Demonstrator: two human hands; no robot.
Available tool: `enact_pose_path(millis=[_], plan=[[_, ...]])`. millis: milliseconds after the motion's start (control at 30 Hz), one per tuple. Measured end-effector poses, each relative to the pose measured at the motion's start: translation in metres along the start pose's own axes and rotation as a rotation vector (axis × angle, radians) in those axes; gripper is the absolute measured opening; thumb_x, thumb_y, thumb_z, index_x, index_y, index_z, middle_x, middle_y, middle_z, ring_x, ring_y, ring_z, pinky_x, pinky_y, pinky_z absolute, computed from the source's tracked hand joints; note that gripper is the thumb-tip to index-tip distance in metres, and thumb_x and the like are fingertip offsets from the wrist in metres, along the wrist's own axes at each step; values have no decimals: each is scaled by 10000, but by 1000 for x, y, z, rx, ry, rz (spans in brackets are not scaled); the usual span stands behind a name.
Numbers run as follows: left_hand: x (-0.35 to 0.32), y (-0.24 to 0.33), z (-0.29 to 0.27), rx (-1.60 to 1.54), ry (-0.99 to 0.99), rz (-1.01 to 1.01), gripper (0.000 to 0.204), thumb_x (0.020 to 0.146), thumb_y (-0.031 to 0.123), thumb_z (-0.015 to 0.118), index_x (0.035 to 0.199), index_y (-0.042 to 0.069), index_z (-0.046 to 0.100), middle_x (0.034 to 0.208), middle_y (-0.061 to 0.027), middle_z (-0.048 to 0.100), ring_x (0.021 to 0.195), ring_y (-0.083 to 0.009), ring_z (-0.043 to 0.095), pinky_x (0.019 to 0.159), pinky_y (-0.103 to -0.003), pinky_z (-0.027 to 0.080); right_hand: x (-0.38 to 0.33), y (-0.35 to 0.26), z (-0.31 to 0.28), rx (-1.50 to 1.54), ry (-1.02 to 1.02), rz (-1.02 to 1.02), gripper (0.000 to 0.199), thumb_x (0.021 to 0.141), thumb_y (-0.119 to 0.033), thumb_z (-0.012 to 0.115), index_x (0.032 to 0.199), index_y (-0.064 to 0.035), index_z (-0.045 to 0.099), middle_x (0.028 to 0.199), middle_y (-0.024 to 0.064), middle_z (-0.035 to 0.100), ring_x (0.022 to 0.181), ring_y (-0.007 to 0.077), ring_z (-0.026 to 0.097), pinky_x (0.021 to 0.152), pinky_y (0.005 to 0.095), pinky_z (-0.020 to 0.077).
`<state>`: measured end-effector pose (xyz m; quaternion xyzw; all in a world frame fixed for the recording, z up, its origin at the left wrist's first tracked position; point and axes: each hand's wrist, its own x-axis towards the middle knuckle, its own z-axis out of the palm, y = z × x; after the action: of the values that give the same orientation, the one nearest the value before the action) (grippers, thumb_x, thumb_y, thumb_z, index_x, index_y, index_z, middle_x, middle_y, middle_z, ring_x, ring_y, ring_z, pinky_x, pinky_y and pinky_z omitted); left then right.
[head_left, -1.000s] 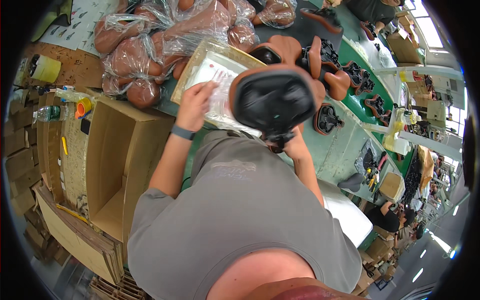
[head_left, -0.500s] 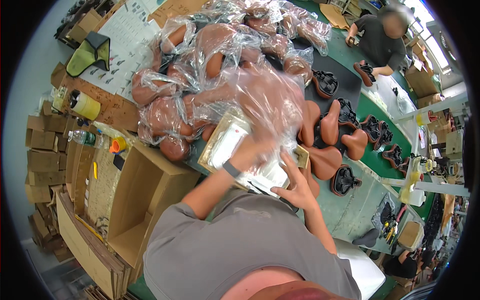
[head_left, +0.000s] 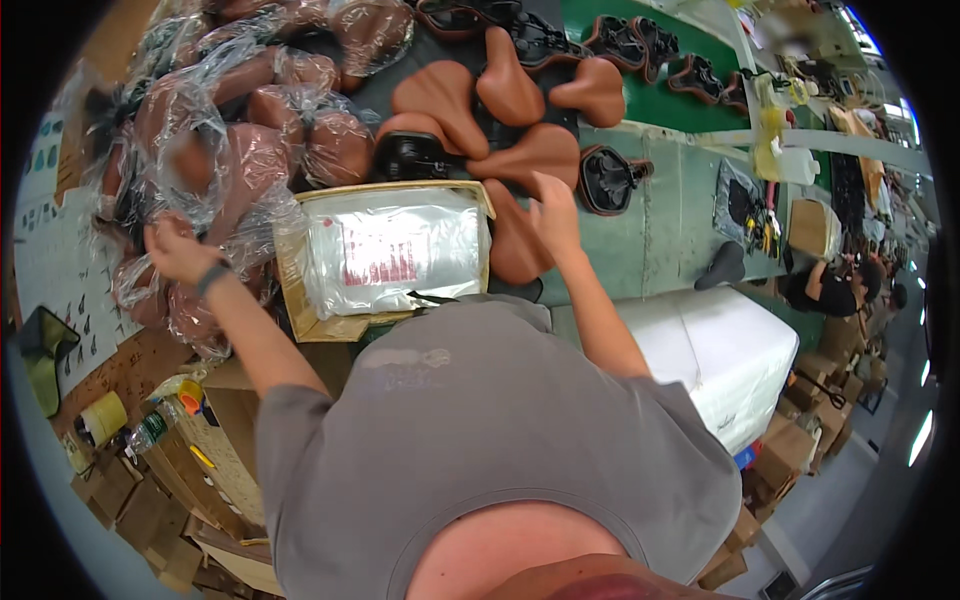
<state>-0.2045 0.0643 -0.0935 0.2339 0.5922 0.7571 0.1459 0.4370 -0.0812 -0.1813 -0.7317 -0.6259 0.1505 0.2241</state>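
Open cardboard box (head_left: 330,322) centre, holding clear plastic bags (head_left: 395,250) with red-printed label (head_left: 380,262); bagged brown saddles (head_left: 240,150) left.

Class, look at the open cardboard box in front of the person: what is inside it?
The cardboard box holds a stack of clear plastic bags with red print, filling most of it. Anything beneath the bags is covered and cannot be seen.

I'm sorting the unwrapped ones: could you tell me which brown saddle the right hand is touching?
The right hand rests on the bare brown saddle beside the cardboard box, nearer the person than the other unwrapped ones.
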Motion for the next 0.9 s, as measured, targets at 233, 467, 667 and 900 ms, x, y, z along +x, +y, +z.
enact_pose_path(millis=[233, 467, 667, 900], plan=[[-298, 1, -72, 258, -684, -331, 360, 1110, 19, 654, 1470, 11, 669, 1194, -77, 796, 954, -131, 738, 839, -277, 590, 81, -16, 101, -240, -354, -409, 754, 862, -413, 858, 1439, -17, 577, 1360, 255, 693, 1328, 434, 633, 1299, 610, 357], [-373, 1, -82, 416, -968, -405, 310, 1063, 111, 735, 1358, 19, 749, 1089, -98, 826, 916, -145, 754, 829, -319, 617, 54, -1, 35, -203, -383, -419, 775, 786, -475, 959, 1343, -33, 651, 1259, 214, 711, 1247, 441, 650, 1105, 536, 498], [-415, -71, -59, 829, -1241, 62, 243, 1017, 322, 773, 1028, 81, 799, 936, -154, 813, 873, -390, 784, 780, -509, 610, -81, 30, -36, 417, 70, 171, 664, 955, -283, 873, 1496, 19, 633, 1320, 250, 755, 1299, 409, 703, 1127, 506, 524], [-448, -160, -52, 957, -1408, 152, 396, 921, 367, 870, 1090, 42, 722, 1133, -199, 728, 1063, -430, 730, 920, -538, 591, -268, 135, -30, 1051, 37, 1053, 1020, 961, -104, 878, 1743, 2, 233, 1415, 236, 660, 1118, 366, 747, 900, 542, 665]])
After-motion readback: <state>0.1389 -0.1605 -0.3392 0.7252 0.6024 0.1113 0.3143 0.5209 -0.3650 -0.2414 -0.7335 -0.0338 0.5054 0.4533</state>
